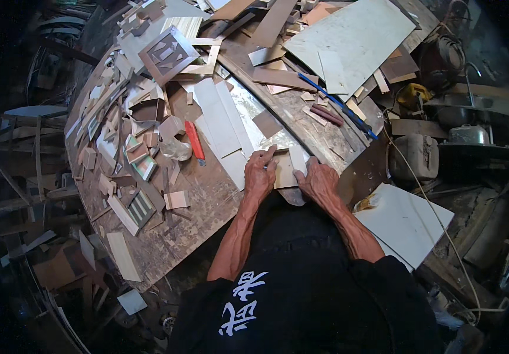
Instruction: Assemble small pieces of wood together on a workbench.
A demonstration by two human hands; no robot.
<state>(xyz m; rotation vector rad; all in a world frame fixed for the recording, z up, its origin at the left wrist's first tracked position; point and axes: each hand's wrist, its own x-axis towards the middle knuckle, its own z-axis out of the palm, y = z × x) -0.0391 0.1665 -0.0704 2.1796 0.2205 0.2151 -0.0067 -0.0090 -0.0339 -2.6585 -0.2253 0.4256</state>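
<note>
Both my hands press on a small tan board piece [285,171] lying at the near edge of the cluttered wooden workbench [201,200]. My left hand [259,173] lies flat on its left side, fingers reaching over its top edge. Gripping the piece's right side is my right hand [318,180], next to a narrow white strip [297,158]. Long white laminate strips [222,121] lie just beyond the hands.
A red utility knife [195,141] lies left of the strips. Many wood and laminate offcuts cover the bench's left half. A blue rod [337,105], a large pale sheet [354,35], a white panel [405,221], a cable and tools are at right.
</note>
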